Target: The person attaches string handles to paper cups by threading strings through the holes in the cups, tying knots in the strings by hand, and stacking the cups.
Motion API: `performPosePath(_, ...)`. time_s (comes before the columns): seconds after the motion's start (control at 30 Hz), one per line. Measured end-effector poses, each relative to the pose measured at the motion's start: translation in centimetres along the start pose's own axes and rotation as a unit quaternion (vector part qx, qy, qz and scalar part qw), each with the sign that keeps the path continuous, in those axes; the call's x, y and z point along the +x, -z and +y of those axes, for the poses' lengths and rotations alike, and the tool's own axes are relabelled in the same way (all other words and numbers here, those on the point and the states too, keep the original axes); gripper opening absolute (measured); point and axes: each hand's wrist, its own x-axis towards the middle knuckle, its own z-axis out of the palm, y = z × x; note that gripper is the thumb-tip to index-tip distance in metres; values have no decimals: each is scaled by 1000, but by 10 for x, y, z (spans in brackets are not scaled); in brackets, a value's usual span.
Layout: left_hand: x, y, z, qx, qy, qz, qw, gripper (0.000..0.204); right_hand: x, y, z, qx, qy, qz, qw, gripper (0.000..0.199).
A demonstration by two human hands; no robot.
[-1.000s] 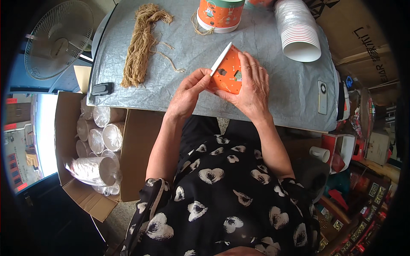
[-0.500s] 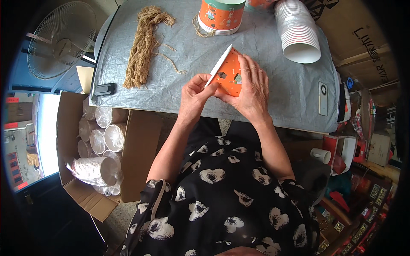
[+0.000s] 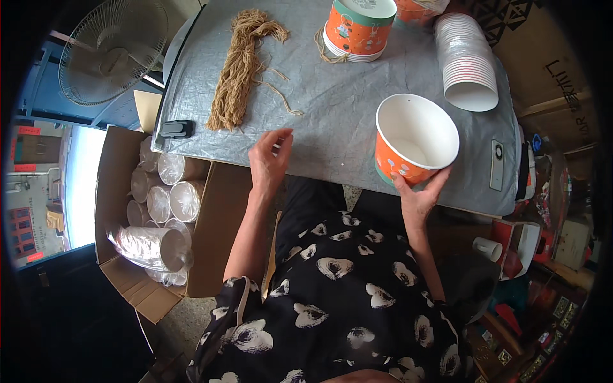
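My right hand [image 3: 419, 195] grips an orange paper bucket [image 3: 408, 163] with a white rim and white inside, thumb on its near side and fingers around its right. The bucket's mouth is up, tilted slightly toward me, above the table's front edge. Apart from it, to the left, my left hand [image 3: 269, 159] is loosely curled over the table edge; I see a gap between thumb and fingers and nothing held. Beyond that hand lies a bundle of tan twine [image 3: 235, 76], with loose strands trailing toward the hand.
Upside-down orange and green buckets [image 3: 357, 32] stand at the back, twine at their base. A wrapped stack of white-rimmed cups [image 3: 469, 70] lies at the right. On the table [image 3: 319, 96] are a black clip-like object [image 3: 176, 129] and a flat metal piece [image 3: 497, 165]. A carton [image 3: 220, 217] holds wrapped cups.
The bucket has turned from lying sideways between both hands to mouth up in my right hand, and has moved right. My left hand has let go of it and drawn away left.
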Motion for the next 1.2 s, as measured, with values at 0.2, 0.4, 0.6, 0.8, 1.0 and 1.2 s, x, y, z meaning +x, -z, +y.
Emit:
performPosePath(0.2, 47, -11, -12, 33, -24, -1, 999, 12, 16, -59, 5, 59, -22, -36, 997, 91)
performPosePath(0.4, 63, -15, -25, 80, -44, -27, 995, 14, 6, -69, 21, 55, -43, -57, 996, 81)
performPosePath(0.6, 66, -26, -28, 137, -79, -58, 986, 14, -10, -53, 27, 12, -26, -115, 993, 49)
performPosePath(0.8, 38, -33, -8, -3, -106, -73, 992, 7, -15, -57, 23, 112, -55, -165, 978, 16)
performPosePath(1.0, 6, -43, -8, -63, -40, -152, 986, 10, -8, -110, -10, 195, -105, -224, 949, 22)
performPosePath(1.2, 2, -42, -6, -35, -114, -151, 981, 12, 3, -134, -14, 207, -151, -268, 929, 20)
